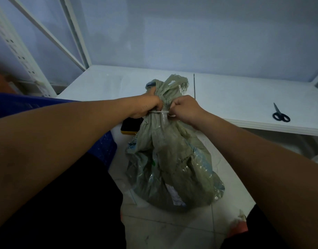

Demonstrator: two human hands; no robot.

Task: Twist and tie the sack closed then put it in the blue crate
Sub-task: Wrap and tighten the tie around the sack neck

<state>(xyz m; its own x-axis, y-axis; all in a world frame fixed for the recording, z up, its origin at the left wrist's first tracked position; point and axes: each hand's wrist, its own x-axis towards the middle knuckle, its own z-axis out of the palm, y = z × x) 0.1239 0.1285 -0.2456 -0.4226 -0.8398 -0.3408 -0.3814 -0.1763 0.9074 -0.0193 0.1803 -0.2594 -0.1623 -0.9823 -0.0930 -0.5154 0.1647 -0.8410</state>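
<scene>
Tying is under way: the left hand (147, 106) grips the grey-green woven plastic sack (170, 159) at its gathered neck while the right hand (186, 109) pinches the thin white tie (159, 112) around it, so I judge cinching it tight comes next, then a lift into the blue plastic crate (104, 146) at left.

Both bare arms reached forward; the left hand (147, 105) and right hand (186, 109) were clenched close together.

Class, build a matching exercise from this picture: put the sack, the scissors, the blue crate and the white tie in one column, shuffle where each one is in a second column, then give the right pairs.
Things:
1. sack
2. scissors
3. blue crate
4. white tie

Places:
A. lying on the white table, at the right
B. around the sack's neck, between the two hands
C. standing on the tiled floor
D. at the left, beside the left arm

Pairs: 1-C, 2-A, 3-D, 4-B
</scene>
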